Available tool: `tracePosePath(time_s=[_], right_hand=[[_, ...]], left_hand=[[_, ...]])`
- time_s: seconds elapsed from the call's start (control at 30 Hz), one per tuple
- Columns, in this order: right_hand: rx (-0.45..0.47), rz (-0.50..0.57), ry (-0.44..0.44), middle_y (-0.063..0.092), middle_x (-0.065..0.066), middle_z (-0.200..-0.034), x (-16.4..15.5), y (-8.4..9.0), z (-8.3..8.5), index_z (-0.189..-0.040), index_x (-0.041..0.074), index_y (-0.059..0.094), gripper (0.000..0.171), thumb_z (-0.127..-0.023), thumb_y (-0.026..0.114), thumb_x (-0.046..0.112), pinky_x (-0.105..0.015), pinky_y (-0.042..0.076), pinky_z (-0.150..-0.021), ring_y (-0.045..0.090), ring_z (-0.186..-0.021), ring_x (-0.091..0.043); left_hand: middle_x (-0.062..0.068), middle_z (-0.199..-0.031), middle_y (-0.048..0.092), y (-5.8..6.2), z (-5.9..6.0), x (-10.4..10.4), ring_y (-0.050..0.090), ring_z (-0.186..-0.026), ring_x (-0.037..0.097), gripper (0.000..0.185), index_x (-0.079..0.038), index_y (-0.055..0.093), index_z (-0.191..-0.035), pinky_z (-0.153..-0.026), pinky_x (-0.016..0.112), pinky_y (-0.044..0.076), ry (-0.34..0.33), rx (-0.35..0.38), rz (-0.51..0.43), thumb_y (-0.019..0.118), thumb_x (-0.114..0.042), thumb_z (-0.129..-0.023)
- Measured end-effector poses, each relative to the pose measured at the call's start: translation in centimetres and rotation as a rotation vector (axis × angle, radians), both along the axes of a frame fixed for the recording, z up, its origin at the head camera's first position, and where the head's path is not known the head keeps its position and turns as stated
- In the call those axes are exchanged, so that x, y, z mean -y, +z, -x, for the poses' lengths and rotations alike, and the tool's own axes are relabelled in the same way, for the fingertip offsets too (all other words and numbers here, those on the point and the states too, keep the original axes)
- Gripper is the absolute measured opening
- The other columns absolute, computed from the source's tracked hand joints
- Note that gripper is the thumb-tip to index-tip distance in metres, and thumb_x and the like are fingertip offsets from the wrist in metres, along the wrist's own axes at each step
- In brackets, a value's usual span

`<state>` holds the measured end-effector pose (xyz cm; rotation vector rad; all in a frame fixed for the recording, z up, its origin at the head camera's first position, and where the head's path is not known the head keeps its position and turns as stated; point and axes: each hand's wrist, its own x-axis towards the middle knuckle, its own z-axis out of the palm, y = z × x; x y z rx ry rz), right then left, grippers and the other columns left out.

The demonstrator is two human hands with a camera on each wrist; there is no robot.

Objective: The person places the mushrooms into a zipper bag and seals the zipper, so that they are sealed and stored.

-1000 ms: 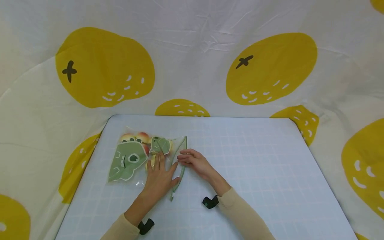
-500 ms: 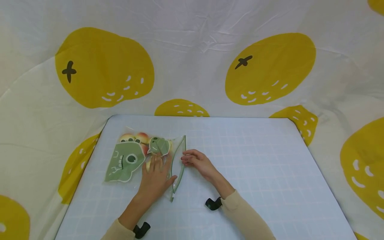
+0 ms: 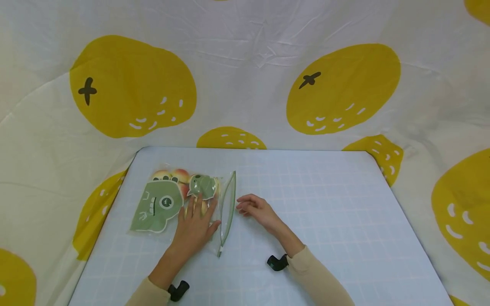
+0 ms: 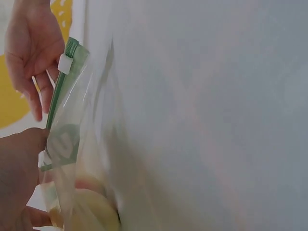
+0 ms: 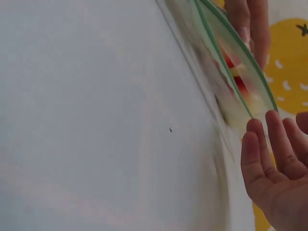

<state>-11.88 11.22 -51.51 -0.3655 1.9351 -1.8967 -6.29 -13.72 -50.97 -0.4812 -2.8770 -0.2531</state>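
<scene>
Right hand (image 3: 255, 208) has withdrawn, grip relaxed; left hand (image 3: 194, 227) presses flat on crinkly clear pouch (image 3: 183, 204).

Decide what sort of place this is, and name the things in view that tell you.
Probably a tabletop set up for filming rather than a lived-in room. A cloth backdrop printed with yellow fruit closes off everything behind a pale grid-marked table, and the hands, left and right, work at one zip bag with cameras strapped to the wrists.

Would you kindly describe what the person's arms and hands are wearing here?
Both arms wear long beige sleeves. A small black device sits at each wrist, by the left hand and by the right hand. The hands are bare: no gloves, rings or markings show.
</scene>
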Motion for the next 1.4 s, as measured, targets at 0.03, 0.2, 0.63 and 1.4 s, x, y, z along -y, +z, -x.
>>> tracePosePath(time_s=[0.03, 0.2, 0.63, 1.4], right_hand=[[-0.005, -0.015, 0.003, 0.065, -0.028, -0.116, -0.1, 0.0, -0.1, -0.129, -0.005, 0.057, 0.030, -0.104, 0.054, 0.011, -0.057, 0.048, -0.093, 0.062, -0.108, -0.043], [-0.015, -0.073, 0.055, 0.063, -0.033, -0.114, -0.7, 0.3, -0.5, -0.129, -0.010, 0.056, 0.030, -0.103, 0.053, 0.006, -0.061, 0.048, -0.089, 0.062, -0.105, -0.048], [0.008, -0.152, 0.090, 0.072, -0.022, -0.105, -1.5, -0.6, -1.3, -0.122, -0.004, 0.061, 0.028, -0.102, 0.058, 0.015, -0.045, 0.057, -0.076, 0.067, -0.093, -0.038], [0.001, -0.321, 0.191, 0.075, -0.002, -0.077, 0.7, -1.6, -3.2, -0.087, 0.014, 0.075, 0.015, -0.094, 0.068, 0.024, -0.029, 0.051, -0.046, 0.070, -0.061, -0.021]], left_hand=[[0.032, -0.150, 0.037, 0.0, 0.1, -0.1, 0.030, -0.139, 0.051, 0.065, -0.016, 0.050, -0.148, -0.100, 0.072, 0.032, 0.005, 0.002, 0.007, 0.068, -0.046, -0.093], [0.033, -0.150, 0.036, -0.2, 0.7, -0.8, 0.030, -0.138, 0.053, 0.068, -0.015, 0.050, -0.147, -0.100, 0.071, 0.033, 0.024, 0.001, 0.007, 0.069, -0.048, -0.091], [0.034, -0.151, 0.033, -0.1, 2.5, -2.4, 0.031, -0.137, 0.053, 0.070, -0.013, 0.050, -0.147, -0.099, 0.069, 0.034, 0.072, 0.007, -0.003, 0.069, -0.050, -0.091], [0.035, -0.150, 0.032, -0.1, 3.0, -2.9, 0.033, -0.135, 0.054, 0.072, -0.014, 0.050, -0.147, -0.097, 0.069, 0.037, 0.095, -0.017, -0.008, 0.071, -0.050, -0.089]])
